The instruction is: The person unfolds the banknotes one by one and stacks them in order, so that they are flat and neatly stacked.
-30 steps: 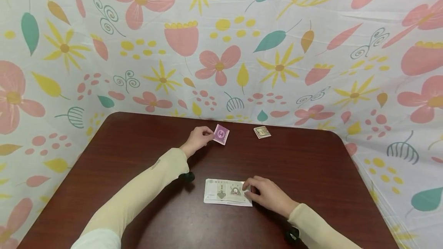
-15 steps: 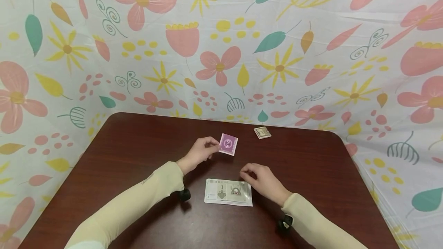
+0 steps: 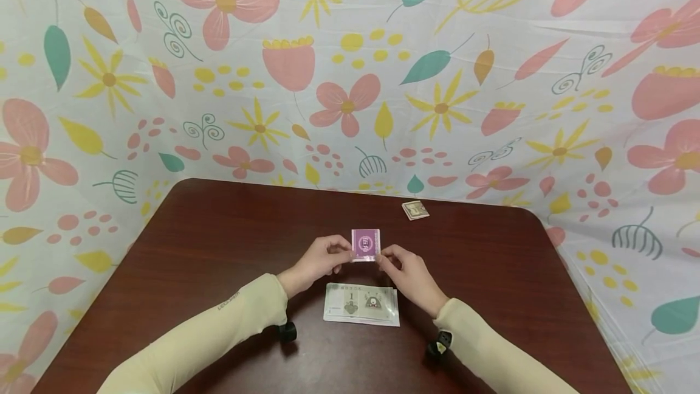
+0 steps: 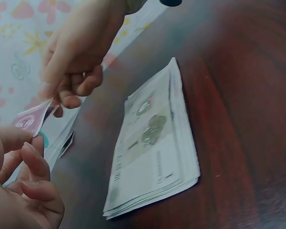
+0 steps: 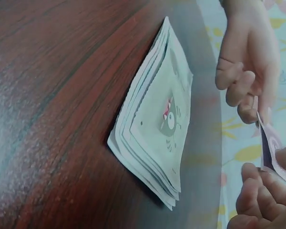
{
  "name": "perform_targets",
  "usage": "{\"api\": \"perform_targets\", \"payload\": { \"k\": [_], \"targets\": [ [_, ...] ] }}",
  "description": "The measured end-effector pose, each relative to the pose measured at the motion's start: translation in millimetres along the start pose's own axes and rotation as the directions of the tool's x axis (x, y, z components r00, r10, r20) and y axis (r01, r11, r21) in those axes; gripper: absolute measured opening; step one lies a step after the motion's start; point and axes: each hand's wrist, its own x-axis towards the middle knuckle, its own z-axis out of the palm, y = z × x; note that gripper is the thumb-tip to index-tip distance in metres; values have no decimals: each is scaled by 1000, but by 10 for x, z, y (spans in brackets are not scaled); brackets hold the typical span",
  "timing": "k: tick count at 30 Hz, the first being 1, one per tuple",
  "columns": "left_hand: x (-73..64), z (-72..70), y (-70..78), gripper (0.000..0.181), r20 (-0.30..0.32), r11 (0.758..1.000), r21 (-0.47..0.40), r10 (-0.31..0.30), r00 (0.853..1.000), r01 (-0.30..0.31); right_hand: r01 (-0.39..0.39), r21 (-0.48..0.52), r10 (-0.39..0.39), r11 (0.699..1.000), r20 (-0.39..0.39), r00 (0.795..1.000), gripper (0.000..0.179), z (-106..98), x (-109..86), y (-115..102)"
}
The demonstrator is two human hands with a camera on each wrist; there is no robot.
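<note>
Between both hands, above the table, is a small purple and white folded note (image 3: 366, 243) with light characters in a ring. My left hand (image 3: 321, 261) pinches its left edge between thumb and finger. At the lower right corner my right hand (image 3: 411, 273) pinches it too, thumb on the printed face in the right wrist view. Seen from the wrists, the note's layers part slightly, showing a dark inner side. Just below the hands lies a stack of pale banknote-like papers (image 3: 341, 306), the top one printed with a 1 and a cartoon animal.
A small beige folded note (image 3: 415, 210) lies near the back edge of the dark red-brown table (image 3: 229, 224). Behind the table hangs a white cloth (image 3: 350, 157) with pink, yellow and green flowers and leaves. Dark wrist cameras sit under both cuffs.
My left hand has brought the purple note from the back of the table toward me and slightly right. My right hand has left the stack, moved up and taken the note's right corner.
</note>
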Motion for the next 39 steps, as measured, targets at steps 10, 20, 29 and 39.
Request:
{"api": "perform_targets", "payload": {
  "k": [10,20,29,39],
  "targets": [
    [-33,-35,-71,15,50,995,63,78,996,-81,23,25,-24,999,55,998,12,-56,5,14],
    [-5,-173,-7,6,116,948,253,169,979,-193,79,-74,-69,994,128,989,9,-123,16,80],
    [-76,-44,-85,6,132,977,187,81,988,-105,95,-72,-99,993,-49,994,16,-123,42,77],
    [-126,50,-170,8,10,999,20,24,1000,-24,217,-168,-239,962,-124,963,22,-84,-14,69]
  ]
}}
